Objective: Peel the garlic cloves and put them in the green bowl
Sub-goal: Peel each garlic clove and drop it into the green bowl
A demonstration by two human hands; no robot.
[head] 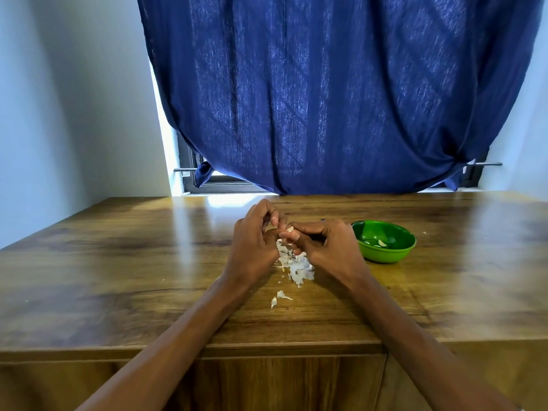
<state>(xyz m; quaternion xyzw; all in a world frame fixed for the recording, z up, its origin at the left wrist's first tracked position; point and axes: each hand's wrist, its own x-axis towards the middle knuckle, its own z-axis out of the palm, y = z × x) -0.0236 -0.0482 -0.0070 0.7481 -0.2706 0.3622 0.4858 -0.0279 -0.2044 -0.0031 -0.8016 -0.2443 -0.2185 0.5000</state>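
Peeling in progress: both hands meet over the wooden table (124, 262) near frame centre, left hand (252, 247) and right hand (329, 247) each with fingers curled in, fingertips pinching one small garlic clove (290, 229) between them, clove barely showing as a pale sliver at the thumbs

Green bowl (397, 250) sits at about 3 o'clock from the hands, just beside the right hand, not touching as far as I can tell; peeled cloves (381, 243) lie inside it, looks like two or three, count unsure

Pile of papery skins (299, 268) directly under the hands toward 6 o'clock, a few loose skin flakes (280, 296) further down at 6

Handling, my guess: clove is light, small, firm but bruisable, slick once bare; skin is thin, dry, brittle, tears in bits. Best hold is on the clove's sides with one hand's fingertips while the other nails the skin at the tip or root end and pulls along the length

Hard to read: how much skin is left on the clove, hidden by thumbs. Any unpeeled cloves or bulb are not clearly visible, may be buried in the pile or behind the hands. Small dark object (323, 220) at 12 o'clock of the right hand too tiny to name. Blue curtain (341, 93) covers the window at 12
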